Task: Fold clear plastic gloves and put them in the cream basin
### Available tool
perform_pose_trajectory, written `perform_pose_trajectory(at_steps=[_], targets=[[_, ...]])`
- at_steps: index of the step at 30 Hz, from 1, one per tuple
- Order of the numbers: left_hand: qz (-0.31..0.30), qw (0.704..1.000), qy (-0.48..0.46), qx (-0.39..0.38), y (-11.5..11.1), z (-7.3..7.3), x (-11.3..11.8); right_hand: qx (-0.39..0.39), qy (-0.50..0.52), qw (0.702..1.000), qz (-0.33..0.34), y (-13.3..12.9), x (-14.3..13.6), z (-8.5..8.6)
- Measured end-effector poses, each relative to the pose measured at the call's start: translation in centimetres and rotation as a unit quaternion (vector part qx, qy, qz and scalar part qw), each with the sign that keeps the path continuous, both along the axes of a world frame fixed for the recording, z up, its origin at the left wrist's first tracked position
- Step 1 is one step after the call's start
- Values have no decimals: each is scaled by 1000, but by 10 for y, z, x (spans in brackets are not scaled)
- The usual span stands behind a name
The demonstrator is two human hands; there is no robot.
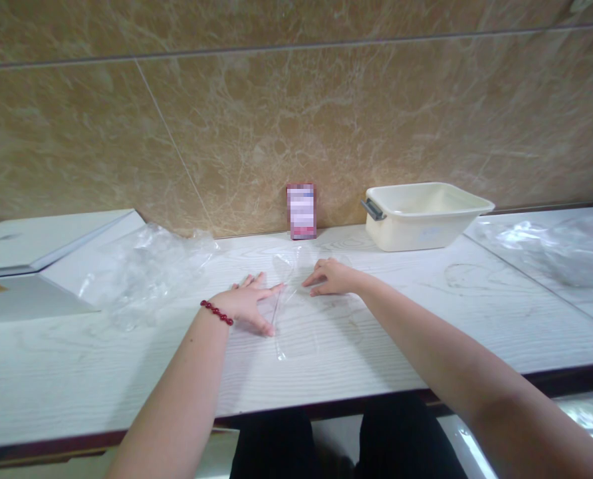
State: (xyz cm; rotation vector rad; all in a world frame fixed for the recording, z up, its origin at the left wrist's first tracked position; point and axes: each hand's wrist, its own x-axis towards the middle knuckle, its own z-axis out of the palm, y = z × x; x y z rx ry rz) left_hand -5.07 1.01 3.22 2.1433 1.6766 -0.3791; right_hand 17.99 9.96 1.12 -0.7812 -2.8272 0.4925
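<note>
A clear, thin plastic piece, maybe a bag or film, lies flat on the white wood-grain table in front of me. My left hand, with a red bead bracelet at the wrist, rests at the plastic's left edge with its fingers spread. My right hand is on the upper right part of the plastic, fingers bent loosely downward and apart. Neither hand shows anything gripped. The outline of the plastic is hard to make out against the table.
Crumpled clear plastic bags lie at left beside a white box. A cream plastic bin with a grey handle stands at the back right. A small blurred card leans on the marble wall. More clear plastic lies far right.
</note>
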Motion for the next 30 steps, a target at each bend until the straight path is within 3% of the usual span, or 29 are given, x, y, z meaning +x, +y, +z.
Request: perform_pose_trajectory(at_steps=[3, 6, 9, 11, 14, 20, 25, 30], targets=[[1, 999, -27, 29, 0, 4, -3, -11, 58, 997, -50, 6, 5, 4], [39, 993, -46, 97, 3, 4, -4, 23, 100, 975, -195, 21, 23, 11], [67, 978, -57, 188, 8, 1, -1, 46, 23, 939, -340, 37, 46, 17], [56, 968, -70, 235, 11, -2, 3, 19, -65, 920, -385, 41, 56, 20], [32, 959, -82, 269, 14, -4, 10, -18, -126, 917, -377, 39, 57, 20], [15, 950, -84, 299, 15, -5, 14, -29, -120, 931, -343, 28, 42, 19], [10, 943, -89, 321, 15, -2, 20, 5, -98, 927, -362, 34, 48, 17], [-13, 936, -85, 342, 14, 2, 38, 36, -153, 916, -369, 44, 52, 5]])
